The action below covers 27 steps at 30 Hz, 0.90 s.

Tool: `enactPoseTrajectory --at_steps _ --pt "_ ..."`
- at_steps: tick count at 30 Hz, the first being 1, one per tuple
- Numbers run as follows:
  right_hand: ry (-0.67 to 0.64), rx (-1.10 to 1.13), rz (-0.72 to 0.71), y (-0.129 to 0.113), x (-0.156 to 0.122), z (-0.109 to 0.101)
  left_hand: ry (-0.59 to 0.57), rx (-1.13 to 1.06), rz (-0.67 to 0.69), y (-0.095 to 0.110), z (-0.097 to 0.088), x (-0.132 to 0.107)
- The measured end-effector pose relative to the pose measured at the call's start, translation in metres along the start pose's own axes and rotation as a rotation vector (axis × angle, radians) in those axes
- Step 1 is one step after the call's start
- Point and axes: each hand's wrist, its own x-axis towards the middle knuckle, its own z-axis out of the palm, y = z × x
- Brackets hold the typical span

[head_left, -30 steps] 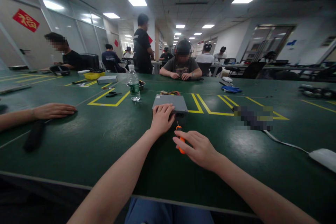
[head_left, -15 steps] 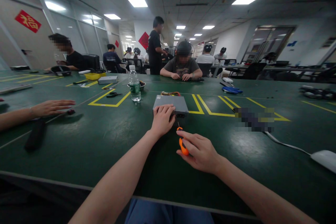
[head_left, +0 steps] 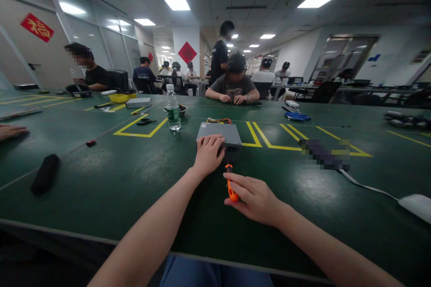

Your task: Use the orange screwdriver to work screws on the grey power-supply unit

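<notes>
A flat grey metal box (head_left: 218,133) lies on the green table (head_left: 134,179) ahead of me. My left hand (head_left: 208,154) rests on its near edge, fingers curled over the top and gripping it. My right hand (head_left: 254,198) is closed around the orange handle of a small screwdriver (head_left: 230,186). The screwdriver's tip points at the box's near side, close to a dark socket there.
A water bottle (head_left: 172,108) and black scissors (head_left: 145,121) stand left of the box. A black oblong object (head_left: 45,173) and a small red item (head_left: 90,142) lie at left. A white mouse-like device (head_left: 415,205) with cable sits at right. A co-worker's hand (head_left: 10,131) rests far left; people sit opposite.
My right hand has closed on the screwdriver, lifted it off the table and turned its tip toward the box. The co-worker's hand at left has drawn back, uncovering a small red item.
</notes>
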Motion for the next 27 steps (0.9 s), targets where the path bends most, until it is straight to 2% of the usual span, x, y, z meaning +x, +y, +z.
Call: enactPoseTrajectory --at_steps 4,7,10,14,19,22,27 --pt "-0.043 0.107 0.061 -0.001 0.0 -0.002 -0.001 0.002 -0.002 0.0 0.0 0.0" --pt "-0.092 0.049 0.032 -0.002 0.004 -0.007 -0.002 0.003 -0.003 0.0 0.0 -0.001" --pt "-0.038 -0.004 0.022 0.0 0.004 -0.007 0.0 0.001 -0.008 0.0 0.0 -0.001" --pt "0.055 0.06 0.075 0.003 -0.001 -0.002 -0.001 0.003 -0.016 0.0 0.001 0.0" --pt "-0.01 0.136 0.112 0.001 0.0 -0.007 -0.002 0.012 -0.009 0.0 0.001 0.0" --pt "-0.071 0.079 0.073 0.0 0.002 -0.01 -0.006 0.015 -0.01 0.0 0.0 0.0" --pt "0.023 0.075 0.093 0.001 -0.001 -0.004 -0.003 0.016 -0.003 0.0 0.001 0.0"
